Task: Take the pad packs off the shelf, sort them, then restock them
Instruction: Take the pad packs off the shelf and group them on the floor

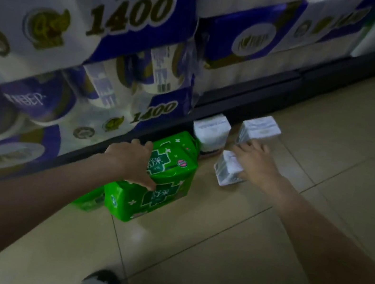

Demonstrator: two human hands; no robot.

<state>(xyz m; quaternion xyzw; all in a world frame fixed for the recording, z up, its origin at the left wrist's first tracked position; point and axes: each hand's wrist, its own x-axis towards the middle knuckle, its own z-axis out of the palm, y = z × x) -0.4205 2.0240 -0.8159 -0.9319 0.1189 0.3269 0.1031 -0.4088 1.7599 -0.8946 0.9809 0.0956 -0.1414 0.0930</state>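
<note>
Green pad packs stand on the tiled floor by the shelf base: an upper one (175, 159), a front one (140, 203) and a third (89, 201) partly hidden behind my arm. My left hand (131, 162) grips the upper green pack, thumb on its front face. White pad packs lie to the right: one (211, 132) against the shelf base, one (258, 129) farther right, one (227, 171) nearest me. My right hand (254, 161) holds the nearest white pack, and its fingers reach the far-right pack.
Large white and purple tissue-roll packs (126, 31) marked 1400 fill the shelf on the left and top. A dark shelf base (251, 98) runs diagonally. My shoe (107, 280) shows at the bottom. Beige floor tiles (261, 255) spread to the right.
</note>
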